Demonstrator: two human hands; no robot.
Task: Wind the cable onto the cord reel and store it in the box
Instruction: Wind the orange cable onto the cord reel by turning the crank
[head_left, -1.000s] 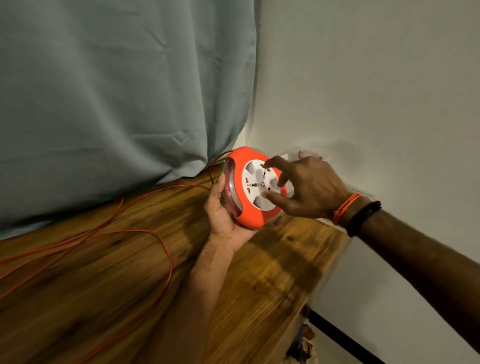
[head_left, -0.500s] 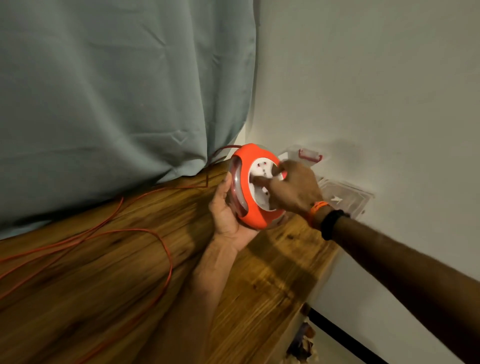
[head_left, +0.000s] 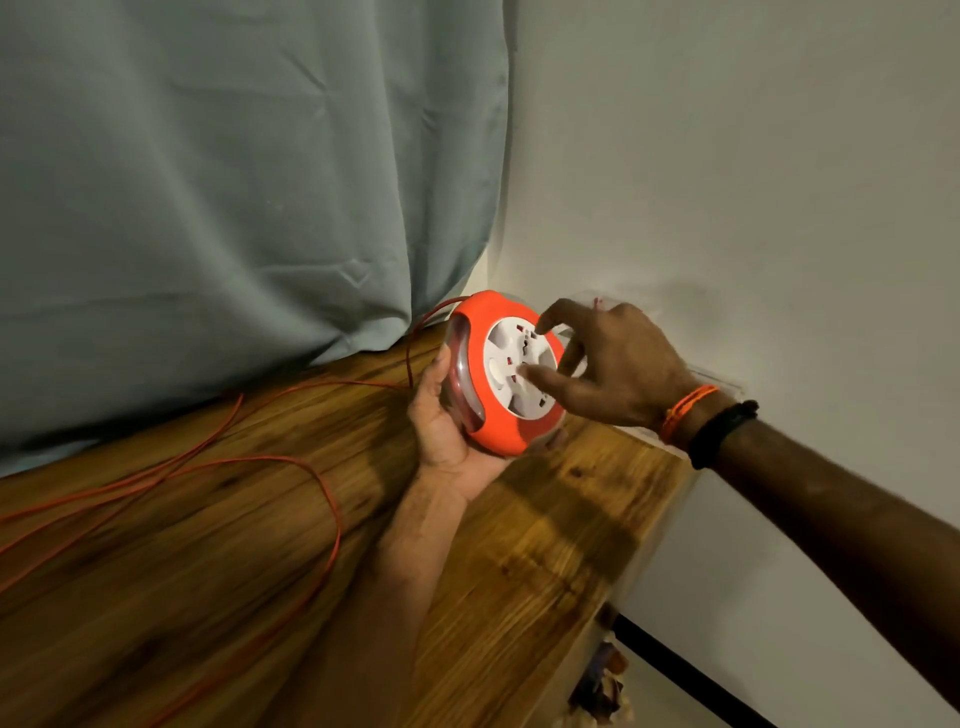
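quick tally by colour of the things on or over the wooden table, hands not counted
orange: 2, the cord reel and the loose cable
clear: 1, the plastic box by the wall
total: 3

The left hand cradles the reel; the right hand has its fingers on the white face.

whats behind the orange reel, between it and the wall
A clear plastic box sits on the wooden table against the wall, mostly hidden by the cord reel and the right hand. Whether it holds anything cannot be seen.
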